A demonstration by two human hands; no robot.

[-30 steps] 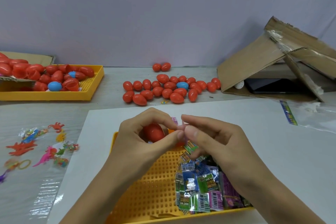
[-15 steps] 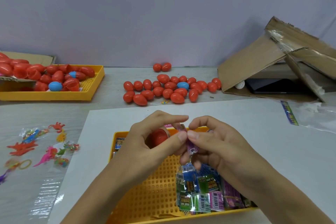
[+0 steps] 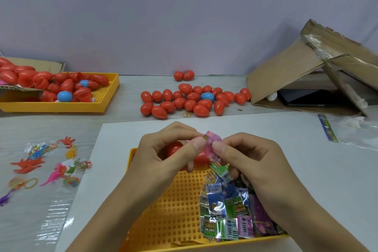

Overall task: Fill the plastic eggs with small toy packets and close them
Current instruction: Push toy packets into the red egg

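My left hand (image 3: 163, 155) curls round an open red plastic egg (image 3: 174, 148) above the near yellow tray (image 3: 169, 208). My right hand (image 3: 245, 157) pinches a small pink toy packet (image 3: 212, 143) against my left thumb, right at the egg's mouth. A second red egg part (image 3: 201, 159) shows below, between the hands; who holds it is hidden. Several toy packets (image 3: 229, 210) lie heaped in the tray's right half, under my right wrist.
Several closed red eggs and a blue one (image 3: 194, 101) lie on the table beyond the white sheet (image 3: 306, 170). A far-left yellow tray (image 3: 81, 106) holds egg halves. Loose bagged toys (image 3: 47, 161) lie left. A torn cardboard box (image 3: 311, 73) stands at the right.
Both hands have risen a little over the tray. The pink packet has come up from below my fingers and now sticks out above them at the egg's opening.
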